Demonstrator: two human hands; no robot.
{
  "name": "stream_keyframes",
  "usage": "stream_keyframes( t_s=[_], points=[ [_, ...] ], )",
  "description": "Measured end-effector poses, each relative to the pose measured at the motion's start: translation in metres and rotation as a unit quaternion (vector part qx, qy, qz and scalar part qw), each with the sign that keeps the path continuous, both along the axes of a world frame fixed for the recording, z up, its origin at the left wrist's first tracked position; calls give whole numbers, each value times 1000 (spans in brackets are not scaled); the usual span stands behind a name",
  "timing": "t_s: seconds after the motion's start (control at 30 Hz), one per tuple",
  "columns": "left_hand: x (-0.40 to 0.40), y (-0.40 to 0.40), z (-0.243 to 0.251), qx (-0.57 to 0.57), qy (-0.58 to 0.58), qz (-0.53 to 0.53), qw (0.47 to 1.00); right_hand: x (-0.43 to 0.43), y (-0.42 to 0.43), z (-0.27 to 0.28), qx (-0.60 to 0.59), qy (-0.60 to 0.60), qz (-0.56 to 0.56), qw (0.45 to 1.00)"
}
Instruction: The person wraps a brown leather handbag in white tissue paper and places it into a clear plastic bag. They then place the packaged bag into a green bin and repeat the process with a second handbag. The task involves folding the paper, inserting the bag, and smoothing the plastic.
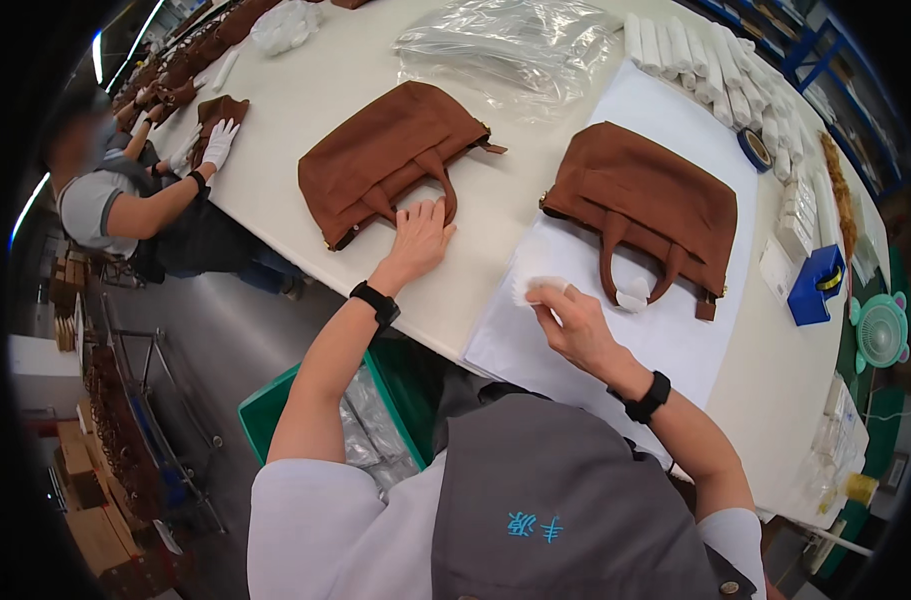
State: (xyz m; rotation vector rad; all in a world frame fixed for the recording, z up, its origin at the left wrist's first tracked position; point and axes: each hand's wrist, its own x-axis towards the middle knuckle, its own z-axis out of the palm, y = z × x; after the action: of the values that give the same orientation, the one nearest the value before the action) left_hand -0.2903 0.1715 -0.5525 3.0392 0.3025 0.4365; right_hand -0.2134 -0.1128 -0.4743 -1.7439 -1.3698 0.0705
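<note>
My left hand rests at the handle of a brown handbag, its fingertips on or beside the strap; whether it grips the strap is hard to tell. Pinched in my right hand is a small piece of white tissue or pad, above white paper sheets. A second brown handbag lies on the sheets just beyond that hand, handles towards me. A scrap of white paper sits at one of its handles.
Clear plastic bags, rolled white paper, a tape roll and a blue tape dispenser lie on the table. A green bin stands below its edge. A co-worker handles a brown item at left.
</note>
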Motion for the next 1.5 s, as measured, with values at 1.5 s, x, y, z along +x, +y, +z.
stream_keyframes(
  t_s=[1.5],
  points=[
    [-8,30,22,-370,-11,92,924,11,146,-73,-99,-83,134,982]
  ],
)
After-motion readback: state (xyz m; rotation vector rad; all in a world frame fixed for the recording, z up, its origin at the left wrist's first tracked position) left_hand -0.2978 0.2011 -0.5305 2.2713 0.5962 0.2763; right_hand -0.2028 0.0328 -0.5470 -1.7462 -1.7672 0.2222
